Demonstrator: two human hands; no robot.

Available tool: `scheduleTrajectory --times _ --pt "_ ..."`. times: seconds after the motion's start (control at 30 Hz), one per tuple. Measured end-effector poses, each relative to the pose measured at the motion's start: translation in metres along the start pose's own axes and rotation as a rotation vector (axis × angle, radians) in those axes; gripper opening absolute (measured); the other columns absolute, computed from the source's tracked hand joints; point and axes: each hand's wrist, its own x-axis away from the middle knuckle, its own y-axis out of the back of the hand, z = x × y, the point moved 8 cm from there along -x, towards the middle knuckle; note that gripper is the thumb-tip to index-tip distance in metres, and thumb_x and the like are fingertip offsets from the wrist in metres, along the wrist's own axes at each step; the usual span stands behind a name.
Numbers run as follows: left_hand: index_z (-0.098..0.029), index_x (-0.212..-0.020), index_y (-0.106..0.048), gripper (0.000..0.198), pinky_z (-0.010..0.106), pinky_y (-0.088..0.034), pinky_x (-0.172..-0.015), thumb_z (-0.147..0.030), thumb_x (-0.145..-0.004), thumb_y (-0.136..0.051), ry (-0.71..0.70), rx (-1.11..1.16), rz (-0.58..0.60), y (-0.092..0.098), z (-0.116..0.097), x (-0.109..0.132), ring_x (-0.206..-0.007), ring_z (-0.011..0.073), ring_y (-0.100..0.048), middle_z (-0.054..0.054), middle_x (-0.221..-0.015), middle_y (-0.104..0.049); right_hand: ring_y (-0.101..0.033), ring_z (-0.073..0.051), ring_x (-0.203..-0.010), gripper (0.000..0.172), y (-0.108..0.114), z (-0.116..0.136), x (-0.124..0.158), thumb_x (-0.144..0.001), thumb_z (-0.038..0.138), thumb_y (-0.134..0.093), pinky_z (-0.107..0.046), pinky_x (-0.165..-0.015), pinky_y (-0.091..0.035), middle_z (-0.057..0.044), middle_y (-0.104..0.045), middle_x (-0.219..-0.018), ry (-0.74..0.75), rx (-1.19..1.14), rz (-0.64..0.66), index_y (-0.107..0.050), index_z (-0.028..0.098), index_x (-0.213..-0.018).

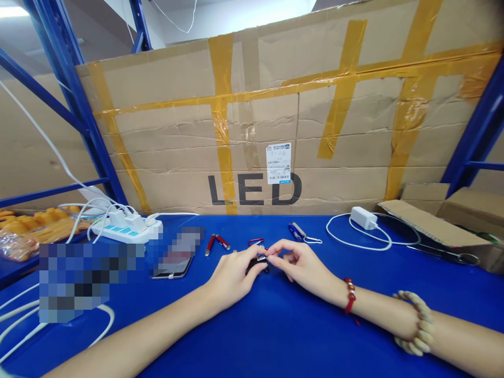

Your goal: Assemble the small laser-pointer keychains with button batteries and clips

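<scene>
A small black object (258, 261) with a pale patch on top is held between the thumb and fingers of my left hand (233, 273). Its kind cannot be made out, as fingers cover much of it. My right hand (301, 265) pinches with thumb and forefinger close against the object's right end; what lies in that pinch is hidden. Just behind the fingers lies a red carabiner clip (255, 241). Two short dark red tubes with silvery ends, a left one (210, 245) and a right one (223, 242), rest beyond my left hand.
Behind my right hand lie a blue tube (294, 232) and a silver carabiner (313, 240). A phone (179, 268) and a white power strip (129, 231) are left. A white charger (363, 218) with cable and an open cardboard box (429, 223) stand right. A large carton (177, 157) walls the back.
</scene>
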Motion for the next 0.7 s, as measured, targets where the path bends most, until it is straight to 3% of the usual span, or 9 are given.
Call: scheduleTrajectory --times 0.7 --pt "-0.026 -0.102 -0.05 0.017 0.022 -0.044 -0.065 -0.026 -0.087 -0.043 -0.002 -0.001 0.005 -0.0002 -0.0001 0.0 -0.084 0.0165 -0.063 -0.003 -0.102 -0.065 -0.044 -0.003 -0.039 0.023 -0.0004 0.001 0.0002 -0.077 0.038 -0.056 -0.016 -0.038 -0.035 -0.001 -0.06 -0.074 0.004 -0.004 0.001 -0.059 0.016 -0.083"
